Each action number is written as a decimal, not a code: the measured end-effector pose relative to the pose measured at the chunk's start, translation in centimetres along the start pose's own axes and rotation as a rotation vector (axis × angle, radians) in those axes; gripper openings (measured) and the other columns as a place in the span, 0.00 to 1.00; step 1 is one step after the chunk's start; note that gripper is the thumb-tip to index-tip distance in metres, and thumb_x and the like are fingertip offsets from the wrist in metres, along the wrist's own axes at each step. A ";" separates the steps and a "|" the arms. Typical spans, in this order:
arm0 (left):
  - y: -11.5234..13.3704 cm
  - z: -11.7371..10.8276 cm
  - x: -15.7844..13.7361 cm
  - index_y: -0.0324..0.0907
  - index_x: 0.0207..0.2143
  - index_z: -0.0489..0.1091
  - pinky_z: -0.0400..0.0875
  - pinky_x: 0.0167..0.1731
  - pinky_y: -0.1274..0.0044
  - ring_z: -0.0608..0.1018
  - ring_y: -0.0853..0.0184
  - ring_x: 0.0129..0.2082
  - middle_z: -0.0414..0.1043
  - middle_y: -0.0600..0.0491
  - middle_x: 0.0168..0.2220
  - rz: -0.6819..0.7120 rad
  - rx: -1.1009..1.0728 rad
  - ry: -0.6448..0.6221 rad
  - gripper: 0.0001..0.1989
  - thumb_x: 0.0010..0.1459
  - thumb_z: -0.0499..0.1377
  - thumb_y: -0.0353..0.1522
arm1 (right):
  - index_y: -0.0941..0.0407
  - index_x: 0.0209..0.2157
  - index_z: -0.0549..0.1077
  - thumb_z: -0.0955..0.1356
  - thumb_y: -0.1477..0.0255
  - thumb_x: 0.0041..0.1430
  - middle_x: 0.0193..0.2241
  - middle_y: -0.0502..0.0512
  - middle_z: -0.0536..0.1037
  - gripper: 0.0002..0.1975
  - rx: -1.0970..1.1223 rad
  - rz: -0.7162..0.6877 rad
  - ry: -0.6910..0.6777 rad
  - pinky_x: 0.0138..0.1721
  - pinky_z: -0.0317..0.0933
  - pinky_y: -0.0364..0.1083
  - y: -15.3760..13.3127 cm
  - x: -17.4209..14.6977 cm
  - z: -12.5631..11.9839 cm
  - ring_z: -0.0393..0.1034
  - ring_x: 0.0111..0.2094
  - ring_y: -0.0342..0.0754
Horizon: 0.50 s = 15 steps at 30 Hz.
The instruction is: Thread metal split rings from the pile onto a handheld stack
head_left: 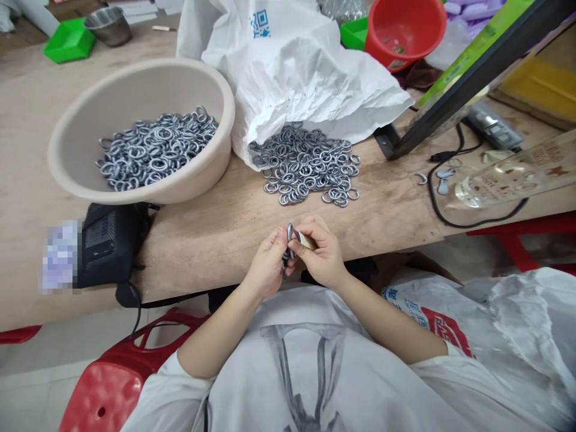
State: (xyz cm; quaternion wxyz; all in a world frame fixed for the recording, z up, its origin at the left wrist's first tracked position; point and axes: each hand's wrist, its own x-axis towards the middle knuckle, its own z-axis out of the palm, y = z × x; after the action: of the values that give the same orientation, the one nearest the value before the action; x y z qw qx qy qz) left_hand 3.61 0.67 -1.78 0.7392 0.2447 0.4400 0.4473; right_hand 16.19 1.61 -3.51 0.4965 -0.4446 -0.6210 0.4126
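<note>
Several grey rings (290,233) are in my left hand (269,259), one of them upright between thumb and fingers. My right hand (323,252) is closed around a small knife (306,240) with a pale handle, its tip against the upright ring. Both hands meet at the table's front edge. Just beyond them a loose heap of grey rings (310,165) spills from the mouth of a white woven sack (306,72). To the left, a large beige basin (67,162) holds many more such rings.
A black bag-like object (112,246) lies by the basin. On the right are a black metal post (468,78), a cable and a clear printed bottle (508,177). Behind stand a red bowl (405,30), a green tray (69,41) and a metal bowl (108,27). A red stool (108,384) is at lower left.
</note>
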 end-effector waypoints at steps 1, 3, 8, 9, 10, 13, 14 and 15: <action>0.1 0.0 0.0 0.41 0.30 0.65 0.55 0.12 0.85 0.61 0.76 0.16 0.59 0.61 0.20 0.000 0.001 -0.010 0.27 0.49 0.64 0.55 | 0.53 0.33 0.74 0.70 0.58 0.59 0.34 0.53 0.71 0.12 0.008 0.002 0.002 0.38 0.65 0.48 0.1 0.0 -0.1 0.67 0.35 0.48; 0.4 -0.1 -0.1 0.41 0.29 0.63 0.54 0.13 0.86 0.60 0.77 0.16 0.57 0.61 0.20 -0.001 0.002 -0.028 0.25 0.49 0.66 0.53 | 0.52 0.35 0.72 0.72 0.58 0.56 0.33 0.52 0.70 0.13 0.041 0.035 0.011 0.36 0.65 0.47 0.1 0.1 -0.3 0.67 0.34 0.47; 0.6 0.1 -0.4 0.41 0.28 0.63 0.53 0.12 0.86 0.58 0.78 0.16 0.56 0.61 0.19 -0.020 0.012 -0.073 0.24 0.50 0.67 0.50 | 0.52 0.40 0.73 0.73 0.61 0.53 0.36 0.53 0.73 0.15 0.072 0.026 -0.071 0.41 0.65 0.48 -0.3 0.6 -0.8 0.70 0.37 0.48; 0.6 0.1 -0.5 0.41 0.28 0.63 0.53 0.12 0.85 0.58 0.77 0.16 0.56 0.61 0.19 -0.023 0.009 -0.084 0.24 0.50 0.66 0.50 | 0.53 0.38 0.74 0.73 0.61 0.54 0.36 0.53 0.74 0.13 0.078 0.015 -0.079 0.42 0.65 0.48 -0.4 0.8 -0.9 0.70 0.37 0.48; 0.6 0.2 -0.5 0.41 0.27 0.62 0.52 0.12 0.85 0.58 0.77 0.16 0.56 0.61 0.19 -0.024 0.005 -0.095 0.24 0.50 0.66 0.50 | 0.53 0.37 0.74 0.71 0.61 0.56 0.35 0.52 0.74 0.12 0.095 0.027 -0.077 0.41 0.65 0.48 -0.4 1.0 -1.0 0.70 0.37 0.48; 0.7 0.3 -0.5 0.41 0.26 0.60 0.52 0.12 0.86 0.57 0.79 0.16 0.56 0.61 0.20 -0.020 -0.008 -0.107 0.24 0.51 0.66 0.49 | 0.54 0.35 0.72 0.67 0.56 0.61 0.29 0.50 0.73 0.14 0.111 0.115 -0.049 0.35 0.63 0.45 -0.6 1.4 -1.3 0.69 0.31 0.45; 0.8 0.3 -0.5 0.41 0.25 0.59 0.51 0.12 0.86 0.57 0.79 0.15 0.56 0.61 0.20 -0.016 -0.014 -0.100 0.24 0.52 0.65 0.49 | 0.54 0.35 0.72 0.67 0.55 0.62 0.28 0.49 0.73 0.15 0.063 0.119 -0.052 0.33 0.62 0.45 -0.7 1.4 -1.5 0.67 0.29 0.45; 0.9 0.3 -0.5 0.41 0.25 0.59 0.51 0.12 0.86 0.57 0.79 0.15 0.55 0.61 0.20 -0.012 -0.021 -0.087 0.24 0.52 0.65 0.49 | 0.54 0.34 0.71 0.66 0.55 0.62 0.26 0.49 0.72 0.16 -0.014 0.092 -0.069 0.32 0.60 0.44 -0.9 1.3 -1.7 0.66 0.28 0.44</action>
State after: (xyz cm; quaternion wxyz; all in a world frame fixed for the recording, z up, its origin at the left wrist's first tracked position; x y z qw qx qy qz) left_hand 3.33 0.69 -0.77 0.7628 0.2536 0.4043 0.4364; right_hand 17.60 2.79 -2.05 0.4523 -0.4617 -0.6193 0.4459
